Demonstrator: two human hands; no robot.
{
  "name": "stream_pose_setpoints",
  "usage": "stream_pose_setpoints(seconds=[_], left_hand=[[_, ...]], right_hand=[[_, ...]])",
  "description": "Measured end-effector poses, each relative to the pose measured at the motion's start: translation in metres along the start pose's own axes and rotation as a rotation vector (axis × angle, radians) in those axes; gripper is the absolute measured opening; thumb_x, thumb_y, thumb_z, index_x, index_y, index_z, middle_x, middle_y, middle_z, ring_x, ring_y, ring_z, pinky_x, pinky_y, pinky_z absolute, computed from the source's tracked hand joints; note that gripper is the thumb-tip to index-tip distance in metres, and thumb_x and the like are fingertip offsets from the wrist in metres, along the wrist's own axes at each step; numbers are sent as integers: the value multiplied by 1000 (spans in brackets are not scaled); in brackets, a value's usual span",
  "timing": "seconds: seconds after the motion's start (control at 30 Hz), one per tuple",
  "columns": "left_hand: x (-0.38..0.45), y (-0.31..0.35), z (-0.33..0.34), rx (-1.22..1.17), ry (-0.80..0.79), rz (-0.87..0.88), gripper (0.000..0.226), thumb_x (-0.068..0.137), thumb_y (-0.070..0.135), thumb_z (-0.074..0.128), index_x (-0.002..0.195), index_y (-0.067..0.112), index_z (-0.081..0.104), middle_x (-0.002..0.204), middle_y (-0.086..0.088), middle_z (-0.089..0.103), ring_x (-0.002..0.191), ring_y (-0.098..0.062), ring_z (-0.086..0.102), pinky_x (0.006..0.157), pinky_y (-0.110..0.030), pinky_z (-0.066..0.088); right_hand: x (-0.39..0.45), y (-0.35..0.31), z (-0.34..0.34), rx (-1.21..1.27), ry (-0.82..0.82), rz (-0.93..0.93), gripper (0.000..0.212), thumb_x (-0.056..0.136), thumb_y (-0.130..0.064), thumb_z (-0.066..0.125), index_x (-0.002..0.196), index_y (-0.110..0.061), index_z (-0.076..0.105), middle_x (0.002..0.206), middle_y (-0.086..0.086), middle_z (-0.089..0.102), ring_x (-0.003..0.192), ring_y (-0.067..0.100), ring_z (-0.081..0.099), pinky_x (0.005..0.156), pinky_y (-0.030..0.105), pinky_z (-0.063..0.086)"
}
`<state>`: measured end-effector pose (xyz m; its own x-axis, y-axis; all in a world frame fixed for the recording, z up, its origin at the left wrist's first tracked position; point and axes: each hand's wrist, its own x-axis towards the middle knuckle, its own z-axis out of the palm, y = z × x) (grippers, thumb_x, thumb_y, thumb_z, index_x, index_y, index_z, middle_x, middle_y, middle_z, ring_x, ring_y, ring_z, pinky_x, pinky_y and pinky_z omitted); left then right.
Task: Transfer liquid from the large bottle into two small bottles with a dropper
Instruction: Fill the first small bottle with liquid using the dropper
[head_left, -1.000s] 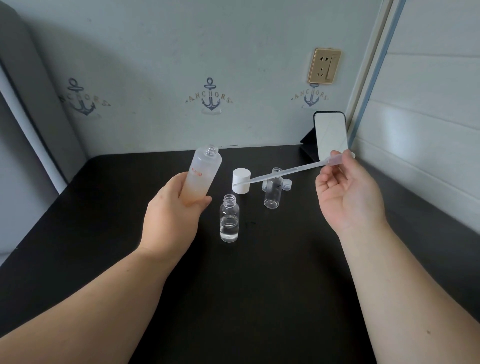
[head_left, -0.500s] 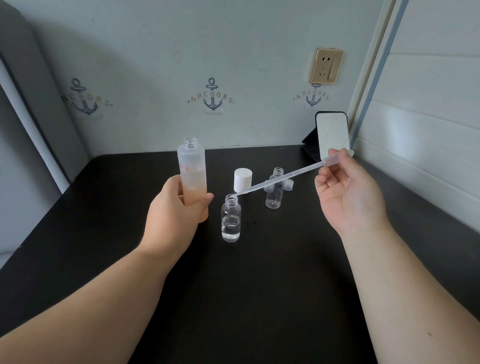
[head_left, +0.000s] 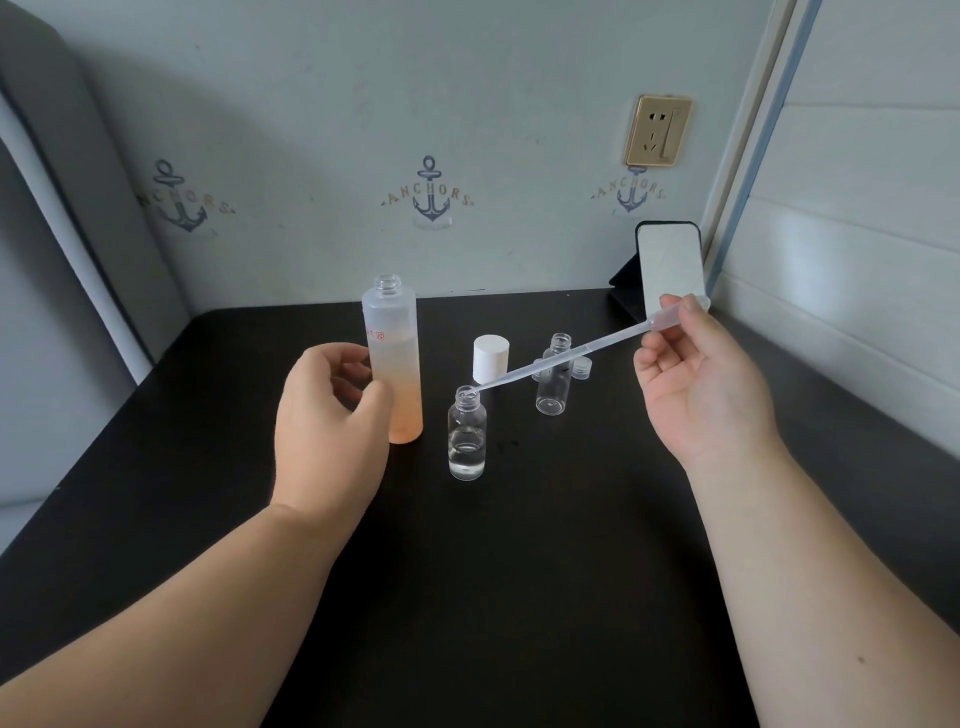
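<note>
Your right hand (head_left: 696, 384) is pinching the dropper (head_left: 582, 351) by its bulb, tip sitting at the mouth of the near small bottle (head_left: 467, 436). Your left hand (head_left: 327, 415), at nine o'clock, is curling loosely beside the upright large bottle (head_left: 392, 364), thumb touching it. The second small bottle (head_left: 554, 376) is standing at one o'clock.

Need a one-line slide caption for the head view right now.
Right hand aims dropper tip at the near small bottle mouth; left hand loosely cups the upright large bottle.
</note>
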<state>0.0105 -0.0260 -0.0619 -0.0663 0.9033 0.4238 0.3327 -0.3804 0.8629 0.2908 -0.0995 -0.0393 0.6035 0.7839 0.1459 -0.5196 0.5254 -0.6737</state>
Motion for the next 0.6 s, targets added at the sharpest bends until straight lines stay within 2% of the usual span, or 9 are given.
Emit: stream_pose_setpoints(seconds=[0.1, 0.2, 0.33, 0.4, 0.47, 0.6], left_hand=[[-6, 4, -3, -9, -1, 90, 21, 92, 20, 62, 99, 38, 58, 88, 13, 60, 82, 2, 58, 64, -18, 44], [-12, 5, -3, -38, -163, 151, 13, 90, 28, 61, 92, 41, 62, 81, 10, 65, 76, -4, 62, 60, -15, 50], [-16, 3, 3, 47, -427, 208, 13, 90, 37, 69, 103, 39, 67, 89, 25, 68, 69, -9, 64, 66, -23, 53], [-16, 3, 8, 121, -514, 234, 24, 86, 50, 69, 108, 42, 64, 91, 29, 67, 71, -7, 62, 64, -15, 48], [-15, 2, 11, 205, -547, 242, 32, 83, 58, 69, 110, 43, 62, 84, 23, 66, 75, 0, 60, 62, -9, 43], [-13, -3, 14, 285, -550, 254, 36, 83, 56, 70, 113, 39, 64, 82, 24, 62, 80, 6, 58, 59, -11, 41]], right_hand=[[1, 0, -1, -3, -3, -6, 14, 96, -16, 67, 96, -3, 72, 78, 3, 71, 63, 13, 61, 62, 23, 51], [0, 0, 0, -8, -24, -16, 16, 97, -16, 66, 91, -6, 76, 77, 3, 69, 64, 13, 60, 61, 22, 50], [-2, 0, 2, -18, -40, -22, 21, 97, -16, 65, 83, -9, 79, 76, 2, 69, 64, 12, 60, 62, 22, 50], [-2, -1, 3, -32, -39, -23, 25, 97, -16, 64, 78, -9, 78, 77, 1, 70, 63, 12, 60, 62, 22, 50], [-3, -2, 4, -36, -33, -25, 25, 97, -16, 65, 77, -9, 76, 78, 0, 70, 64, 11, 59, 62, 22, 50], [-4, -2, 5, -46, -11, -44, 19, 98, -15, 64, 83, -7, 73, 77, 0, 69, 63, 12, 59, 62, 22, 49]])
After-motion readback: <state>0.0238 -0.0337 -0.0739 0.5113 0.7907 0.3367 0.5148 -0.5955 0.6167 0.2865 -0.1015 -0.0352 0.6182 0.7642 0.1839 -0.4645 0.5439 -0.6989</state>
